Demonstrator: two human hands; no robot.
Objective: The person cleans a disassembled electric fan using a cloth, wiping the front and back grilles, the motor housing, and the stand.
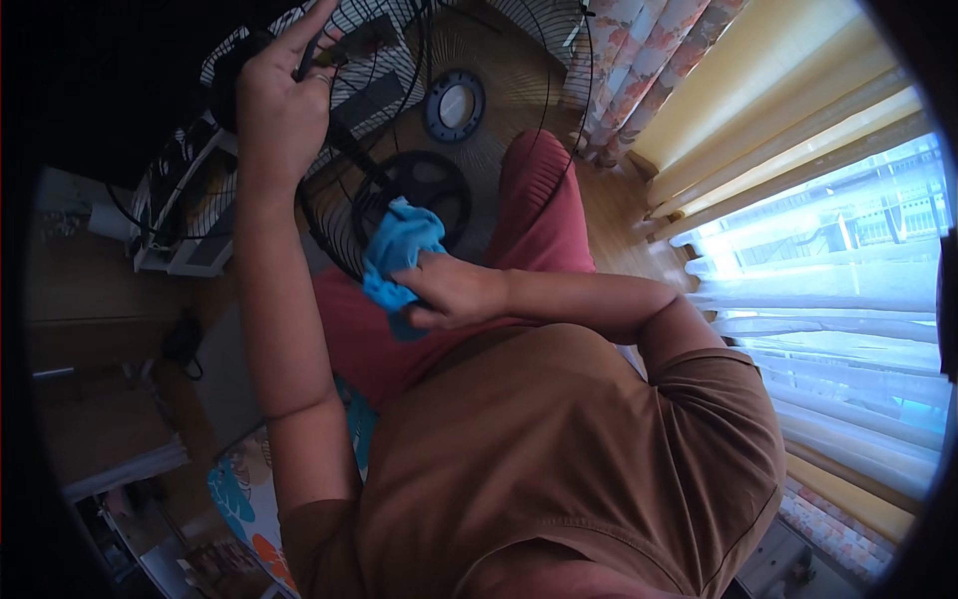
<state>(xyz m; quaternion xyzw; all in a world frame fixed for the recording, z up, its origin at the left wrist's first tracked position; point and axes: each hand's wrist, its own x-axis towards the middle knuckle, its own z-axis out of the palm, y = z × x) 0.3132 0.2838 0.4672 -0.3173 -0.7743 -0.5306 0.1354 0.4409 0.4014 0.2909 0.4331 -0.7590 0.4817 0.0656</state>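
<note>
A black pedestal fan stands before me, with its ribbed pole (359, 153) running down to a round spoked base (449, 187). At the upper left my left hand (288, 97) grips a dark part of the fan near its wire guard; the index finger is stretched out, and shadow hides exactly which part it holds. My right hand (456, 288) is closed on a crumpled blue cloth (404, 239), which hangs in front of the base and the lower guard wires. Beyond the base is a round wire grille with a ring-shaped centre (454, 105).
My knee (535, 172) in red trousers is close to the guard wires. A white rack (198, 251) is at the left. Floral curtains (629, 60), a yellow curtain (718, 97) and a sheer-curtained window (823, 292) line the right. Wooden floor (621, 217) shows between.
</note>
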